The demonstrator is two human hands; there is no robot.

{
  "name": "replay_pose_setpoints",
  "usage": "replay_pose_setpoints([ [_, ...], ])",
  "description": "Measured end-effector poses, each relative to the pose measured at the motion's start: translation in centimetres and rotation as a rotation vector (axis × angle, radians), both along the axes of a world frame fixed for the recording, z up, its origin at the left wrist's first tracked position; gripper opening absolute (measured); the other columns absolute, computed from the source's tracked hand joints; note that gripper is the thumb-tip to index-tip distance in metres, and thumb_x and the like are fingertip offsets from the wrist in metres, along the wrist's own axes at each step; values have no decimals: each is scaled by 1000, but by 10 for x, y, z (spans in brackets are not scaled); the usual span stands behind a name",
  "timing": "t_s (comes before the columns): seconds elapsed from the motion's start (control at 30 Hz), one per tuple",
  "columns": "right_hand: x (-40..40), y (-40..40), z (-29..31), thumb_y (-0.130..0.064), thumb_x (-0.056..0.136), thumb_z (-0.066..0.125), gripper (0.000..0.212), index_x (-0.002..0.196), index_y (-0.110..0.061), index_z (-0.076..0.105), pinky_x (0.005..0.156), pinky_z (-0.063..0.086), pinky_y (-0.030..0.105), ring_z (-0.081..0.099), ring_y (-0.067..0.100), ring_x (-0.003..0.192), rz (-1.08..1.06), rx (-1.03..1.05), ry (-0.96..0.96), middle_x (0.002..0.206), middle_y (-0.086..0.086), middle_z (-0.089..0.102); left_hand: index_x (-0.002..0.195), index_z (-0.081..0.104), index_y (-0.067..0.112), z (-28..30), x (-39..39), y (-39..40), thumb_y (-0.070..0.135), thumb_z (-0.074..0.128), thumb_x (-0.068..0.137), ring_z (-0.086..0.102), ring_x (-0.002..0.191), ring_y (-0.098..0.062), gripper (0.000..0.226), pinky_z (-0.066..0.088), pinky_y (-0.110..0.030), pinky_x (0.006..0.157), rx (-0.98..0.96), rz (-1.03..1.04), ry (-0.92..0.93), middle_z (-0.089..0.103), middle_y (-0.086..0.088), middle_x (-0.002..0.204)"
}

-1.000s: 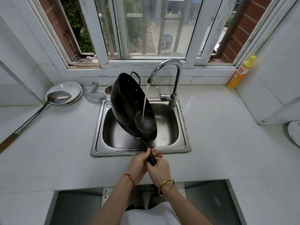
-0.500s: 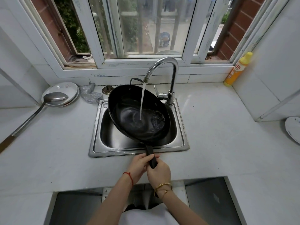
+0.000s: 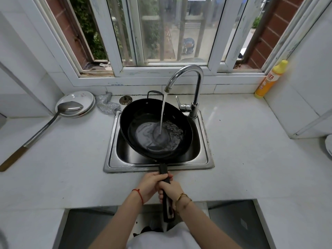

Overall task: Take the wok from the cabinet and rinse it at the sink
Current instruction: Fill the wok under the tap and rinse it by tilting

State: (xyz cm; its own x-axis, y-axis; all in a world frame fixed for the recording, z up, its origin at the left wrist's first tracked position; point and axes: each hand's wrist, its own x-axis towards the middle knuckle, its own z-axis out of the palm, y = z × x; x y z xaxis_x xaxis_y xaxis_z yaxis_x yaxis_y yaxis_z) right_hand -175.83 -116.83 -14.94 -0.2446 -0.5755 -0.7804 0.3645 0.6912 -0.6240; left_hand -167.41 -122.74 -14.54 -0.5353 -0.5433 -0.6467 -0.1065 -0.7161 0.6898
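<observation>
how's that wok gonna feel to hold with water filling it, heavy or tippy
Probably front-heavy: the wok hangs over the sink on one long handle, with both the left hand and the right hand gripping it. Water pooling in the bowl likely adds weight and could slosh, making it tip sideways. It looks rigid, and the handle may get slippery if wet.

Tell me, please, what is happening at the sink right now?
A person is rinsing a black wok over the steel sink. Both hands grip its long handle: the left hand nearer the pan, the right hand just behind it. The faucet is running, and its stream lands inside the wok, where water is pooling. A ladle lies across some plates on the counter to the left, and a yellow bottle stands at the far right.
</observation>
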Motion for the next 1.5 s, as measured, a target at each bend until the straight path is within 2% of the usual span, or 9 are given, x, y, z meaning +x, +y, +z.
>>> replay_pose_setpoints([
  [0.07, 0, 1, -5, -4, 82, 56, 13, 95, -6, 52, 40, 46, 23, 49, 15, 38, 20, -1, -61, 45, 3, 48, 113, 61, -12, 1, 3, 2, 6, 51, 94, 63, 48, -10, 27, 50, -21, 47, 21, -33, -18, 65, -22, 103],
  [0.17, 1, 6, -13, -7, 83, 56, 15, 97, -7, 51, 40, 45, 23, 48, 14, 38, 37, 12, -88, 45, 2, 48, 117, 58, -10, -6, 4, 6, 9, 51, 95, 52, 39, -11, 30, 43, -23, 39, 48, -68, -49, 63, -21, 101],
  [0.4, 14, 9, -25, -8, 84, 59, 17, 100, -9, 52, 38, 43, 23, 45, 14, 35, -30, 8, -68, 42, 2, 47, 112, 62, 0, -16, 10, 8, 13, 50, 95, 40, 37, -14, 25, 37, -24, 36, 97, -77, -89, 65, -14, 93],
  [0.57, 23, 7, -29, -8, 82, 62, 3, 83, -8, 59, 38, 43, 24, 46, 15, 34, -63, 9, -1, 45, 5, 50, 114, 61, 5, -18, 14, 9, 18, 46, 96, 38, 37, -11, 26, 33, -21, 35, 148, -50, -94, 65, -7, 93],
  [0.83, 37, 5, -36, -13, 79, 67, 22, 100, -8, 68, 44, 50, 29, 53, 16, 37, -86, -2, 165, 45, 2, 55, 114, 62, 15, -24, 22, 12, 26, 44, 97, 32, 41, -10, 27, 28, -20, 36, 181, -54, -52, 64, 1, 86],
  [1.1, 42, 3, -34, -13, 79, 65, 19, 97, -6, 68, 45, 52, 29, 56, 19, 42, -78, -3, 330, 55, 5, 61, 118, 61, 14, -32, 22, 12, 24, 46, 96, 47, 51, -11, 29, 31, -20, 36, 235, 19, 19, 64, 3, 90],
  [1.2, 43, 3, -35, -16, 80, 63, 12, 86, -8, 67, 48, 54, 31, 59, 23, 49, -63, -17, 384, 57, 4, 60, 122, 61, 11, -41, 21, 12, 23, 49, 94, 55, 68, -15, 32, 36, -26, 52, 245, 55, 42, 68, 3, 88],
  [1.33, 44, 5, -33, -22, 78, 61, 4, 75, -23, 63, 56, 57, 35, 64, 27, 60, -59, -62, 445, 59, 3, 63, 121, 61, 8, -46, 21, 13, 20, 51, 91, 59, 84, -21, 34, 42, -34, 75, 293, 105, 107, 69, -1, 87],
  [1.5, 42, 6, -26, -15, 81, 63, 7, 78, -21, 64, 48, 44, 18, 62, 17, 61, -33, -94, 491, 62, -2, 63, 116, 62, 5, -48, 19, 14, 18, 54, 85, 58, 89, -24, 34, 42, -39, 93, 331, 148, 220, 64, -6, 88],
])
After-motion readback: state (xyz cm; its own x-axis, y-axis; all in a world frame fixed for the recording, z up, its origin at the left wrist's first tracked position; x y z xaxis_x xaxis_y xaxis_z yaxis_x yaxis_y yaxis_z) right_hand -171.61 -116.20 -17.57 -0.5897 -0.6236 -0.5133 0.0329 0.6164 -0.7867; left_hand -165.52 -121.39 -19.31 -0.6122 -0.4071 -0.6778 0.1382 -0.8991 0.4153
